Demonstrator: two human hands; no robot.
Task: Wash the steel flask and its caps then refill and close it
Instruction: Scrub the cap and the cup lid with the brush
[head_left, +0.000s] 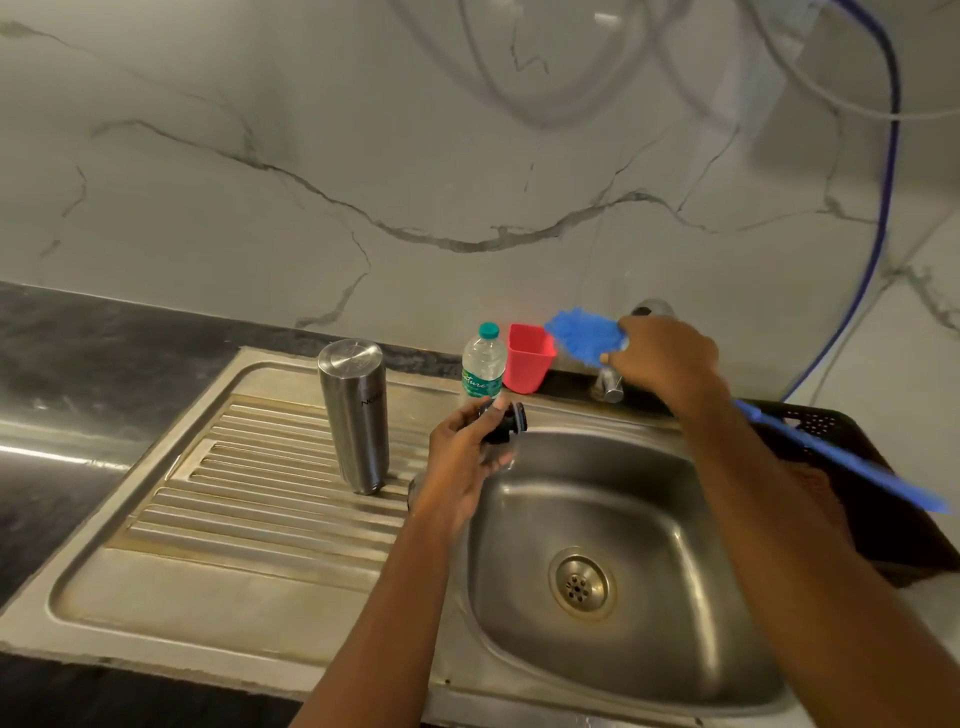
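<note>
The steel flask (353, 415) stands on the ribbed drainboard (249, 499), left of the sink basin (670, 525); its upward end looks closed. My left hand (462, 467) is over the basin's left rim, fingers closed around a small black cap (506, 422). My right hand (665, 358) is raised near the tap (609, 387) and grips a blue bottle brush (584, 336) just behind its bristles. The brush handle runs down to the right behind my forearm. A small shiny piece (414, 488) peeks out by my left wrist; I cannot identify it.
A small plastic water bottle (483, 364) and a red cup (527, 358) stand at the back edge by the marble wall. A dark perforated basket (862, 478) sits right of the basin. A blue hose (883, 208) hangs down the wall. Dark countertop (78, 364) extends left.
</note>
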